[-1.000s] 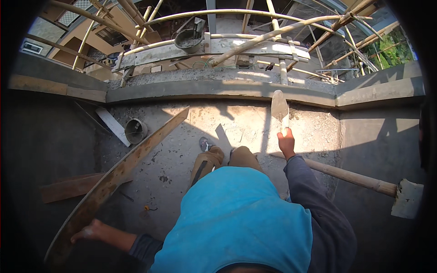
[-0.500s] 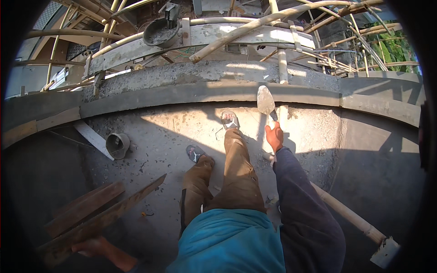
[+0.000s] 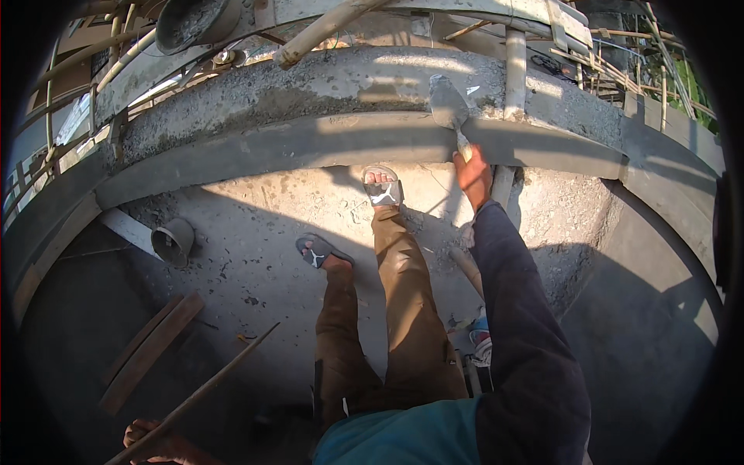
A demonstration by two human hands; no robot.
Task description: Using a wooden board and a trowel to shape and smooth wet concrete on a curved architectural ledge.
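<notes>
My right hand (image 3: pixel 474 180) is closed round the handle of a pointed trowel (image 3: pixel 446 102), whose blade is grey with mortar. The blade is over the rough top of a low concrete wall (image 3: pixel 325 139), pointing away from me; whether it touches cannot be told. At the lower left, my left hand (image 3: pixel 151 445) grips a long wooden board (image 3: pixel 209 385), now seen nearly edge-on and slanting up to the right. Two brown wooden planks (image 3: pixel 159 345) lie on the floor beyond that hand.
A grey bucket (image 3: pixel 173 241) stands at left beside a white board (image 3: pixel 128 230). Another bucket (image 3: pixel 198 23) with mortar sits on the scaffold planks beyond the wall. Bamboo poles (image 3: pixel 515 74) cross the far side. A pole (image 3: pixel 466 271) lies by my right leg.
The trowel has moved forward from the wall's inner edge to over its top. The left-hand board has turned from showing its face to nearly edge-on. My view has shifted closer to the wall.
</notes>
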